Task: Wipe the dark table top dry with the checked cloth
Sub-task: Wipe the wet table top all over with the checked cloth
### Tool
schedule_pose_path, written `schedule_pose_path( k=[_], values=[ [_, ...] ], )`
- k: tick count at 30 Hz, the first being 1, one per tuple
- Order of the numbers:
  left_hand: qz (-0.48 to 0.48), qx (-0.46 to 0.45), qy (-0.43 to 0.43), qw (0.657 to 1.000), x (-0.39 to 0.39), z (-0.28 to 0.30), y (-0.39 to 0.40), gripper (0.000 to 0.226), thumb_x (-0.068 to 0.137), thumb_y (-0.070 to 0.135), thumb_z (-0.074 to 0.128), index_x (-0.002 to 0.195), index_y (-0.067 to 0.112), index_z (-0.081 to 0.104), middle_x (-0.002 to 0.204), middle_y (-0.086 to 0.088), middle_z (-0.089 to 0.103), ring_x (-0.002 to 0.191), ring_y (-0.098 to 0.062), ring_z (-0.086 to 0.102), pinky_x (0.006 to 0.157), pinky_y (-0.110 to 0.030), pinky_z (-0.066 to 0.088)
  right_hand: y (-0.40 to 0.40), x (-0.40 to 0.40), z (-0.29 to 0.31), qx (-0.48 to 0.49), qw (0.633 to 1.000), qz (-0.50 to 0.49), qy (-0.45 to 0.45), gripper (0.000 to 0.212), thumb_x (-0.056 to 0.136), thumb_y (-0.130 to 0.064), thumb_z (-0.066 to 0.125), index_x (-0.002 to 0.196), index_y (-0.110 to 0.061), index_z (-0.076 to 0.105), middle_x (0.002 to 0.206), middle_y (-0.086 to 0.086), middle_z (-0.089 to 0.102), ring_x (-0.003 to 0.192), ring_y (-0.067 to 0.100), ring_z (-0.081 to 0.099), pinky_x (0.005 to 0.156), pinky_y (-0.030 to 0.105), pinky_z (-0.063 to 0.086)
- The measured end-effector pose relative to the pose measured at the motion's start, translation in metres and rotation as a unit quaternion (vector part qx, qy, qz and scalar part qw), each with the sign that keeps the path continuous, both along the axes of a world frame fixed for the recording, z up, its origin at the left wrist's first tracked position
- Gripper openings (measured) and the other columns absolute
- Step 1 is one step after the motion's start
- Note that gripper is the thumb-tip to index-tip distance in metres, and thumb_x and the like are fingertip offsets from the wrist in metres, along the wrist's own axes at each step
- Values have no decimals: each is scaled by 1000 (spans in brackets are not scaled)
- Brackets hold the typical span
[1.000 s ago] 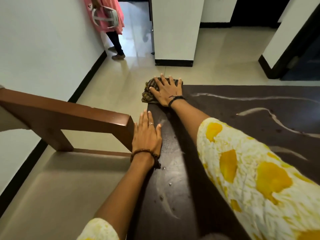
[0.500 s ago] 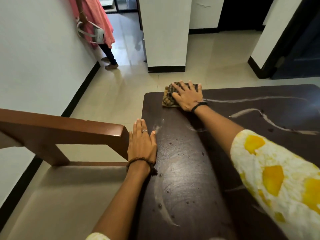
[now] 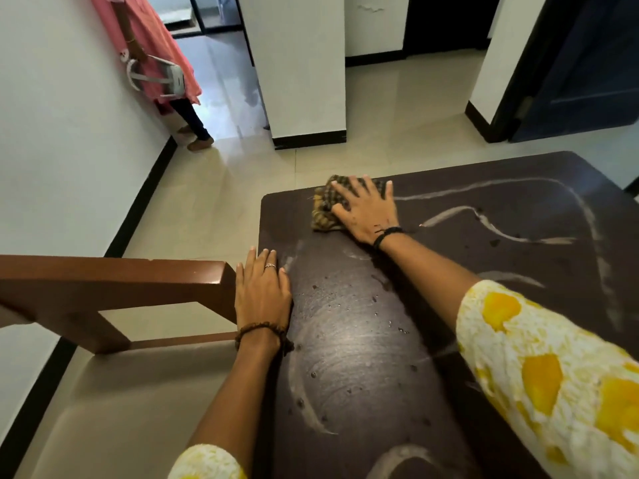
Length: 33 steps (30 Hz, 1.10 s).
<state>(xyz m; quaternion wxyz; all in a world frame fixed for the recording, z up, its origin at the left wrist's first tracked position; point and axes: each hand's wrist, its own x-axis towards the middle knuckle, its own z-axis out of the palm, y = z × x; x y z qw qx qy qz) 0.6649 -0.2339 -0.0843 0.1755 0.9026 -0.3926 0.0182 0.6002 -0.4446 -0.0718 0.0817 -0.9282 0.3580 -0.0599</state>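
Observation:
The dark table top fills the right half of the view, streaked with pale wet trails and dotted with drops. A folded brown-and-yellow checked cloth lies near the table's far left corner. My right hand presses flat on the cloth, fingers spread, covering its right part. My left hand rests flat on the table's left edge, fingers together, holding nothing.
A brown wooden chair back stands against the table's left edge, touching my left hand, with its beige seat below. A person in pink stands by the left wall. A white pillar rises beyond the table.
My right hand has slid the cloth to the right and toward me, from the table's far left corner onto the top. My left hand has stayed on the edge.

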Motion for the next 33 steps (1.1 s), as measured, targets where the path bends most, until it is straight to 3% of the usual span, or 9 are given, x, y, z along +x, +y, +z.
schedule_pose_path(
  k=[5,8,10,14,20,24,30,33],
  values=[
    [1,-25,5,1000,1,-3,-1,43,97,21,34,137,6,35,147,-10,34,140,-22,15,114,-36,6,-70,-59,5,31,985,-170,16,53,98,-48,25,147,-32,20,159,0,10,146,25,5,115,57,-3],
    [2,-33,2,999,2,-5,-1,44,96,22,35,137,6,35,147,-10,34,140,-22,14,114,-36,6,-67,-57,3,31,969,-245,20,56,97,-53,22,148,-31,18,159,3,9,146,28,4,114,59,-4],
    [3,-32,3,999,3,-5,-1,44,96,22,35,137,6,35,147,-10,34,140,-22,15,114,-36,6,-47,-39,5,32,973,-226,19,64,93,-61,21,149,-31,16,159,4,7,146,29,3,114,60,-7],
    [5,-32,12,999,3,-4,1,44,95,21,37,137,6,36,146,-10,35,139,-22,19,114,-36,7,10,-3,3,37,994,-98,12,83,81,-78,22,149,-31,12,159,5,3,146,29,-1,110,60,-10],
    [-19,-4,-19,1000,-7,9,7,47,93,12,44,138,4,32,147,-15,31,138,-26,21,114,-39,10,60,-4,-3,30,1000,0,9,77,85,-73,26,149,-32,14,159,6,5,146,29,-2,110,60,-11],
    [-46,-1,-32,998,-31,12,-2,50,92,10,45,139,5,29,148,-16,29,139,-26,19,115,-40,9,32,-35,0,21,1000,13,-7,62,93,-59,27,148,-32,18,159,4,11,146,26,3,111,58,-11],
    [-30,-123,93,988,-108,14,-81,48,96,19,39,141,9,25,153,-10,17,141,-20,5,113,-32,-4,-64,-111,1,27,998,-64,2,58,96,-55,23,148,-32,16,159,2,9,146,25,2,112,58,-7],
    [-22,-133,124,983,-138,16,-118,49,97,23,36,142,9,23,154,-9,14,142,-19,1,113,-33,-6,-112,-162,2,27,994,-108,13,57,96,-55,22,148,-32,15,159,1,9,146,24,3,114,57,-5]
  ],
)
